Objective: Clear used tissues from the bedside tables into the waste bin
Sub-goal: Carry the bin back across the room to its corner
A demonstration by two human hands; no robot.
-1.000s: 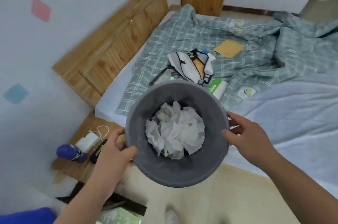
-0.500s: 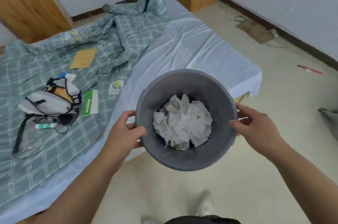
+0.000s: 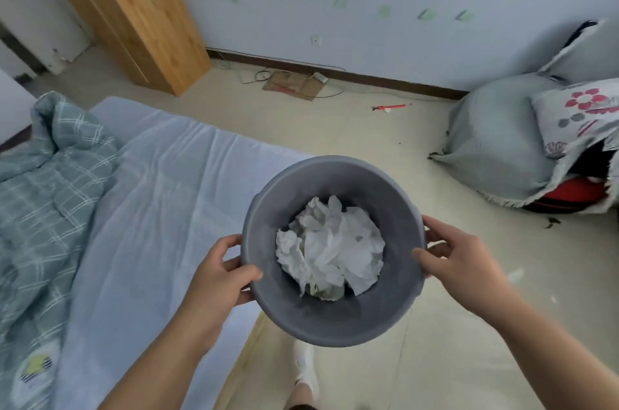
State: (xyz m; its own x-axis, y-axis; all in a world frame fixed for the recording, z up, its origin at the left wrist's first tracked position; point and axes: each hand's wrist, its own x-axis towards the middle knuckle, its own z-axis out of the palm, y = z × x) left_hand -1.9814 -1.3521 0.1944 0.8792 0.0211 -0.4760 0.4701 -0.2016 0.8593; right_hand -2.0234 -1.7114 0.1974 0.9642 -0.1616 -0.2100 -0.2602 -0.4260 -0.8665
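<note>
**Holding the bin beside the bed**

Your left hand (image 3: 217, 275) and right hand (image 3: 462, 262) grip opposite sides of the grey waste bin (image 3: 335, 319), thumbs on the rim. The other fingers are mostly hidden behind its wall. Crumpled white tissues (image 3: 330, 252) cover its bottom, and its outer base is out of sight. Its mouth faces up toward you, long axis near vertical, just off the bed (image 3: 160, 208) corner.
</note>
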